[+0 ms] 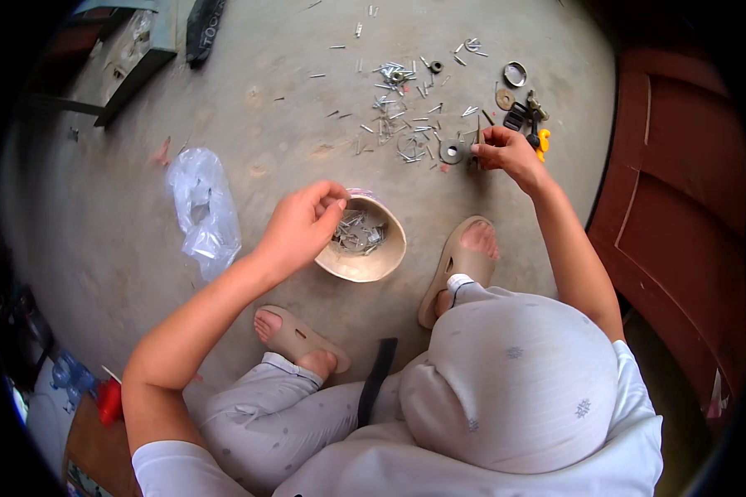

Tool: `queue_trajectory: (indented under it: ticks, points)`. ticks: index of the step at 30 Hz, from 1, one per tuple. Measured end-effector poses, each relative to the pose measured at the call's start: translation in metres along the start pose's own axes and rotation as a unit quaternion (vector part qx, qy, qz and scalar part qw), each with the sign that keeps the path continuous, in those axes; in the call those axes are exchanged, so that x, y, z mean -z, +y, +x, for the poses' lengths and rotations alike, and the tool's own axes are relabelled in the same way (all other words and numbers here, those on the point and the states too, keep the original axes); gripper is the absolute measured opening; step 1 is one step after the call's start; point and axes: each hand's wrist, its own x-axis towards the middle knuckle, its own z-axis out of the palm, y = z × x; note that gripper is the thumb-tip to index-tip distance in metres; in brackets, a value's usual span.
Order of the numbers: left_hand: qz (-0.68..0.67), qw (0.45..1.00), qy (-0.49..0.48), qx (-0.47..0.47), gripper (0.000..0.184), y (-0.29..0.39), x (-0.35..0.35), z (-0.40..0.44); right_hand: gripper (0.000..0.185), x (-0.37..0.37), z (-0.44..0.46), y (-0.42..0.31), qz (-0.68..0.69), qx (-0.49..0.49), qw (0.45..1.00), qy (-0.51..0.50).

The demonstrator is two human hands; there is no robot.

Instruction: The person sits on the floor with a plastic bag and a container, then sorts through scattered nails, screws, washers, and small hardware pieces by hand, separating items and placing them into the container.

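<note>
A beige bowl (391,257) stands on the floor in front of my feet, with several small screws and nails (361,236) inside. My left hand (305,222) is over the bowl's left rim, thumb and fingers drawn together; whatever is between them is hidden. Further right, my right hand (510,156) pinches a thin, dark, nail-like metal piece (477,128) near the floor. Just left of that hand lies a grey metal washer (452,151). Loose screws and nails (396,76) are scattered over the floor beyond the bowl.
A clear plastic bag (202,207) lies left of the bowl. Near the dark red panel (675,157) on the right are a metal ring (515,74), a brown disc (505,99), a black buckle (516,116) and a yellow piece (543,144). A metal frame (137,79) stands at upper left.
</note>
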Motion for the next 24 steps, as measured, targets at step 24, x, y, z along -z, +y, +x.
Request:
queue_trajectory:
  ticks: [24]
  points:
    - [-0.041, 0.996, 0.041, 0.071, 0.017, -0.046, 0.014, 0.021, 0.026, -0.025, -0.022, 0.035, -0.3, 0.182, 0.922, 0.165]
